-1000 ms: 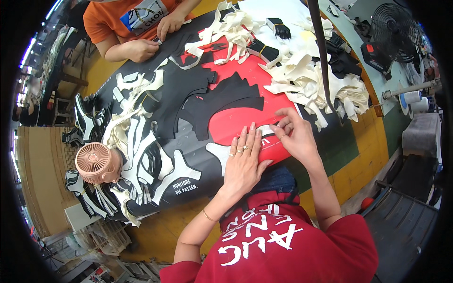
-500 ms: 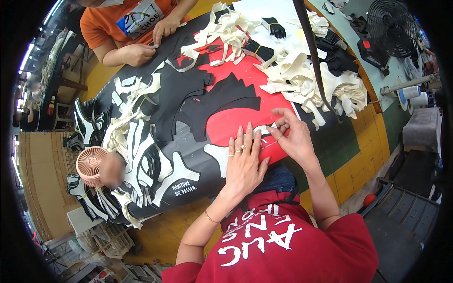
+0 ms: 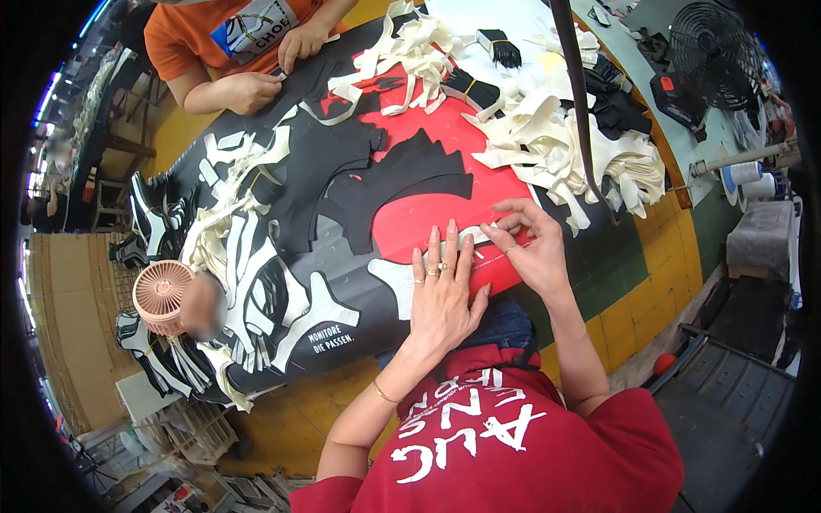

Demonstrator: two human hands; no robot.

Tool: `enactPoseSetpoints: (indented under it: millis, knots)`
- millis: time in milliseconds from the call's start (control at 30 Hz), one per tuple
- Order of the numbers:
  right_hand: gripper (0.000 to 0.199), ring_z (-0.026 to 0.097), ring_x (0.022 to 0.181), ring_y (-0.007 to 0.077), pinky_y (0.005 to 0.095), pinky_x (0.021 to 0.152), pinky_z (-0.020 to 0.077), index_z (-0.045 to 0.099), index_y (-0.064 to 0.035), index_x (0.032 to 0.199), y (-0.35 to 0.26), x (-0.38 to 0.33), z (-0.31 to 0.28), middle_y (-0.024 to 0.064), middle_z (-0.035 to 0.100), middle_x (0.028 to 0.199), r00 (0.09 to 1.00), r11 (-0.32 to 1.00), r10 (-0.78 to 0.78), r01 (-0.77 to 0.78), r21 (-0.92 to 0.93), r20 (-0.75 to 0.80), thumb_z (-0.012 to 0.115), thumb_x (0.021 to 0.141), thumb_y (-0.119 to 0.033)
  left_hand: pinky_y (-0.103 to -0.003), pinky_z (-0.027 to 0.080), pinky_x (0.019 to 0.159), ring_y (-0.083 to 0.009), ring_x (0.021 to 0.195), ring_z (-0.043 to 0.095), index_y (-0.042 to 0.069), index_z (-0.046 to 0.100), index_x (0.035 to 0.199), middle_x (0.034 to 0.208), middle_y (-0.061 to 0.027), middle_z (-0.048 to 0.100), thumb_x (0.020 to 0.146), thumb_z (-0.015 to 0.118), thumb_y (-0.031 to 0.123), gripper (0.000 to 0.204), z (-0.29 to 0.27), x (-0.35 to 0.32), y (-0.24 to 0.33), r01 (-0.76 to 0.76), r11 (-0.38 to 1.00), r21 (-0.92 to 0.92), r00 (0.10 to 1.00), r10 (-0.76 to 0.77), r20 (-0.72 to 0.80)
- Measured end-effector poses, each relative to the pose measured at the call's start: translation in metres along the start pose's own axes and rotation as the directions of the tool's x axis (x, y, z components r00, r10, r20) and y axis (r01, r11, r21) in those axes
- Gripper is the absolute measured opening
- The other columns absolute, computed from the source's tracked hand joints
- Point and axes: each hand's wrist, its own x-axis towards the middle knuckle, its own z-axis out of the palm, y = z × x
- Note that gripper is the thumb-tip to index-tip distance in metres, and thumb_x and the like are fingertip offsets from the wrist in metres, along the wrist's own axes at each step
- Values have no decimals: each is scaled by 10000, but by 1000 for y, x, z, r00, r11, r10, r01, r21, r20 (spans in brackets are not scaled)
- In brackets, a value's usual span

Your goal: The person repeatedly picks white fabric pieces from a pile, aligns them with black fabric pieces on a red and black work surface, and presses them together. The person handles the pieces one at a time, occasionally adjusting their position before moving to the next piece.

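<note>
One view only: head cam, wide fisheye, looking steeply down from above your own chest onto the work table (image 3: pixel 658 256). Your forearms enter from the lower edge, hands close to centre frame. The far table end and a co-worker (image 3: pixel 231 43) sit at the top. Edges bend near the rim, corners black.

- A garment or shoe-part workshop: the long table (image 3: pixel 637 282) is spread with cut pieces.
- White cut strips (image 3: pixel 556 137) lie heaped; black cut shapes (image 3: pixel 385 184) and bundled black pieces (image 3: pixel 470 85) lie beside them.
- A second worker (image 3: pixel 248 51) sorts pieces at the far end.
- A floor fan (image 3: pixel 714 51), thread spools (image 3: pixel 744 175) and a small pink fan (image 3: pixel 162 295) stand around.
</note>
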Motion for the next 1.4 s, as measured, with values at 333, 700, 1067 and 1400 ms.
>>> enactPoseSetpoints:
  millis: [333, 700, 1067, 1400]
  knots:
    - [209, 663, 812, 133, 280, 810, 503, 620, -21, 984, 25, -16, 32, 73, 713, 871, 869, 935, -313, 210, -287, -383, 778, 847, -35, -572, 149, 1195, -418, 1506, 182, -4, 327, 1533, 1623, -235, 211, 912, 609, 397, 790, 1, 0, -2, -7, 1000, 16, 1000, 7, -6]
    - [195, 649, 816, 193, 351, 797, 409, 644, -101, 922, 31, -20, 40, -12, 696, 860, 767, 812, -487, 221, -540, -418, 803, 811, -107, -559, 91, 1208, -414, 1523, 127, 13, 304, 1546, 1636, -224, 182, 910, 621, 410, 814, 2, -1, -2, 0, 1000, 7, 1000, 0, 16]
    - [171, 568, 1120, 269, 428, 921, 375, 631, -86, 1023, 30, -23, 35, 53, 647, 1141, 828, 843, -372, 112, -526, -420, 712, 882, -138, -589, 138, 1188, -444, 1508, 146, 112, 359, 1548, 1630, -242, 175, 926, 609, 432, 743, 0, -1, -2, -35, 998, 55, 999, 34, 15]
    - [505, 344, 1464, 331, 512, 1182, 205, 513, -44, 1437, 33, -39, 15, 156, 457, 1522, 852, 576, -513, 430, -695, 102, 526, 990, -278, -586, 136, 1200, -438, 1510, 148, 128, 341, 1555, 1629, -247, 173, 904, 625, 370, 750, 4, -2, -5, -34, 998, -46, 999, 32, -36]
